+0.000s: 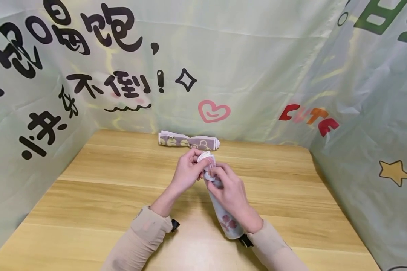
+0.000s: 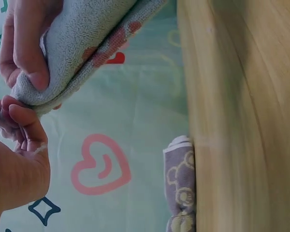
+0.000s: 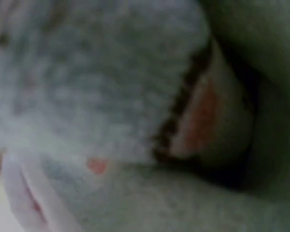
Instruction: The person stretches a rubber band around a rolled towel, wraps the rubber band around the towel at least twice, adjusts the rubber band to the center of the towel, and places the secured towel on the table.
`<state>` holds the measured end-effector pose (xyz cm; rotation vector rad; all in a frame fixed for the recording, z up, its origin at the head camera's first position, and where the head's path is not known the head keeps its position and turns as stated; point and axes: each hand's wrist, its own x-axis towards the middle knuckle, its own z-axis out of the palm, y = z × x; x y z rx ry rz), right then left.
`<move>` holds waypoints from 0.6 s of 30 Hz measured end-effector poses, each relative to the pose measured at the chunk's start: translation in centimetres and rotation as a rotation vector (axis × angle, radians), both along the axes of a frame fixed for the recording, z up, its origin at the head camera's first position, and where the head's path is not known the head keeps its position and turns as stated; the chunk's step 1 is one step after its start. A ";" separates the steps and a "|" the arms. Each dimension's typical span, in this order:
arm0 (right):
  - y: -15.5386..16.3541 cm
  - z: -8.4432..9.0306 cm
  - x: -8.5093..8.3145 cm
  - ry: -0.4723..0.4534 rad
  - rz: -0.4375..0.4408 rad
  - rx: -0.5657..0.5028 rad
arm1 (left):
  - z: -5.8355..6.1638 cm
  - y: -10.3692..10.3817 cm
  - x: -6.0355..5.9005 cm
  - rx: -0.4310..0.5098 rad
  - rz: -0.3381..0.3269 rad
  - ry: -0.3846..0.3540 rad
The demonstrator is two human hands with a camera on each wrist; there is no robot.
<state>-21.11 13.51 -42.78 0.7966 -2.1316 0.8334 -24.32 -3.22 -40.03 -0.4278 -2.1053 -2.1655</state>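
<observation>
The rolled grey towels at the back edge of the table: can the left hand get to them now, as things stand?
Probably not at once. The left hand pinches the top of the light blue sock, which the right hand grips too. The path over the table to the rolled grey towels looks free.

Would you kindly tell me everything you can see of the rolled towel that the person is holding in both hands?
The rolled towel is pale grey-blue terry cloth with pinkish-red printed motifs and a whitish end. It is wound into a long, narrow roll, held above the wooden table and angled from the far end, at the fingertips, back toward the person's right wrist. The left hand pinches the far end, while the right hand wraps round the roll from above. In the right wrist view it fills the frame, blurred.
</observation>
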 end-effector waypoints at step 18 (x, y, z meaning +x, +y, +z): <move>0.8 0.4 -0.1 -0.263 0.145 -0.167 | 0.0 -1.0 -0.6 -0.088 -0.107 0.058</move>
